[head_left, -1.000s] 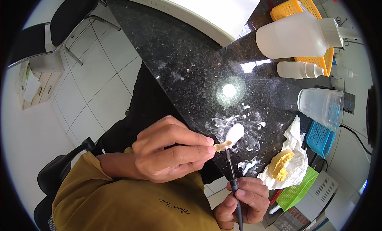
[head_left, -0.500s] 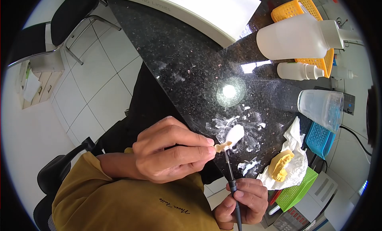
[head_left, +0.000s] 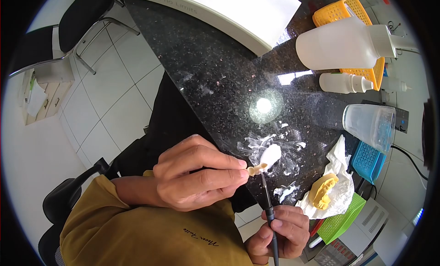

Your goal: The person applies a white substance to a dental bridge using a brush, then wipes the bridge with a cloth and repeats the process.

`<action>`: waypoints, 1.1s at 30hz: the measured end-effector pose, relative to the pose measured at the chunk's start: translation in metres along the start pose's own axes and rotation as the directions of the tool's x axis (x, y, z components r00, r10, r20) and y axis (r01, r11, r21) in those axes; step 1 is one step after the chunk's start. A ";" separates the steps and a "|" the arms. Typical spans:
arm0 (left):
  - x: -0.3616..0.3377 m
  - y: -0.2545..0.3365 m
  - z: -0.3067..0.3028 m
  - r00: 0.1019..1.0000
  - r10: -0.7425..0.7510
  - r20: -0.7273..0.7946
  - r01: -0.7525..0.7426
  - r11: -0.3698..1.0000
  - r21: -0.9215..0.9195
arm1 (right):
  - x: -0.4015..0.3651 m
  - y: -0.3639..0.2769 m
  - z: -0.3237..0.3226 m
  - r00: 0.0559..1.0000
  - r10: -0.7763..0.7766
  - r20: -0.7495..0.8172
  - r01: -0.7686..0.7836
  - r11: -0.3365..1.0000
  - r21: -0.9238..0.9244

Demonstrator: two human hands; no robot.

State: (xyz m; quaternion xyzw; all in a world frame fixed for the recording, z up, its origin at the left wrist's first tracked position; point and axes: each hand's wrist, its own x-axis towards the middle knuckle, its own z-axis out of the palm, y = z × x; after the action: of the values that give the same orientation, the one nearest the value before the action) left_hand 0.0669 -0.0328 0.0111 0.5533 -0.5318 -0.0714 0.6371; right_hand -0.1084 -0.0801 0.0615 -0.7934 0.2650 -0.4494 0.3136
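Right hand [head_left: 282, 230], nearest, is closed around a dark slim tool [head_left: 269, 213], its tip at a small tan piece [head_left: 258, 169] clamped in the left hand's [head_left: 199, 173] pinch; contact is unclear. Just beyond, white material [head_left: 271, 154] marks the dark counter [head_left: 220, 73]. Right of it, a yellow lump [head_left: 322, 193] sits on white tissue [head_left: 343, 195]. Farther stand a clear cup [head_left: 364, 121], a small bottle [head_left: 337, 82] and a large bottle [head_left: 337, 46]; far left of these, a white box [head_left: 243, 16].

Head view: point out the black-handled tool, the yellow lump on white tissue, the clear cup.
Black-handled tool [head_left: 269, 213]: head view, front part of its handle.
Yellow lump [head_left: 324, 192]: head view, middle of its upper surface.
Clear cup [head_left: 367, 124]: head view, middle of its side wall.
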 end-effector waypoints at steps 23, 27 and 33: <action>0.002 0.002 -0.001 1.000 -0.010 0.012 0.010 1.000 -0.012 | 0.001 0.001 -0.001 0.999 -0.004 0.035 0.003 1.000 0.026; 0.003 0.003 -0.003 1.000 -0.016 0.019 0.016 1.000 -0.011 | 0.002 0.000 -0.002 0.998 -0.007 0.062 0.006 1.000 0.023; 0.003 0.003 -0.002 1.000 -0.023 0.020 0.024 1.000 -0.008 | 0.001 0.001 -0.004 0.998 -0.011 0.066 0.009 0.999 0.033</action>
State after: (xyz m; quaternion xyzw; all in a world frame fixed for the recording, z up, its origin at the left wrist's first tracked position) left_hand 0.0685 -0.0322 0.0154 0.5560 -0.5315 -0.0867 0.6331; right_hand -0.1114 -0.0823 0.0625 -0.8039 0.2433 -0.4286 0.3330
